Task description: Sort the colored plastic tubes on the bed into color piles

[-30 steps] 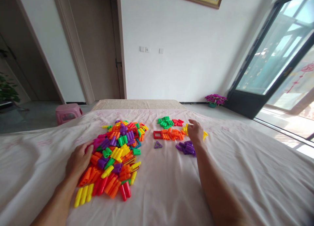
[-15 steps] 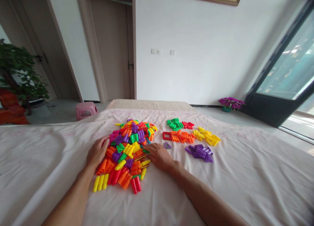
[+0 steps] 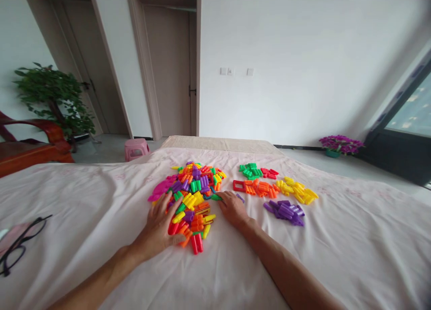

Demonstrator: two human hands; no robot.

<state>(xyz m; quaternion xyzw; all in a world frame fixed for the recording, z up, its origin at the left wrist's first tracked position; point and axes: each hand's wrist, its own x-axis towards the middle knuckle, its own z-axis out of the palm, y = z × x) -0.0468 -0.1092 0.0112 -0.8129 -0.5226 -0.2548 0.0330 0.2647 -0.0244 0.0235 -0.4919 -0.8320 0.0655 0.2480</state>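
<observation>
A mixed pile of colourful plastic building blocks (image 3: pixel 195 200) lies on the pale cloth. My left hand (image 3: pixel 160 229) is spread over the pile's left front side, fingers apart and touching the blocks, covering some of them. At the pile's right edge, my right hand (image 3: pixel 233 208) has its fingers curled down on a green block (image 3: pixel 216 197). A blue open-shaped piece (image 3: pixel 209 194) lies just left of that block. A small purple triangular piece (image 3: pixel 240 197) shows partly behind the right hand.
Sorted groups lie to the right: green blocks (image 3: pixel 249 170), red blocks (image 3: pixel 269 173), orange blocks (image 3: pixel 261 188), yellow blocks (image 3: pixel 296 190) and purple blocks (image 3: pixel 285 212). Black-framed glasses (image 3: pixel 20 245) rest at far left. Beyond the cloth are a pink stool (image 3: pixel 136 149) and a wooden chair (image 3: pixel 37 143).
My left hand has come from the pile's left side onto its front, spreading its fingers. The right hand has shifted slightly right with the green block. The view has turned left.
</observation>
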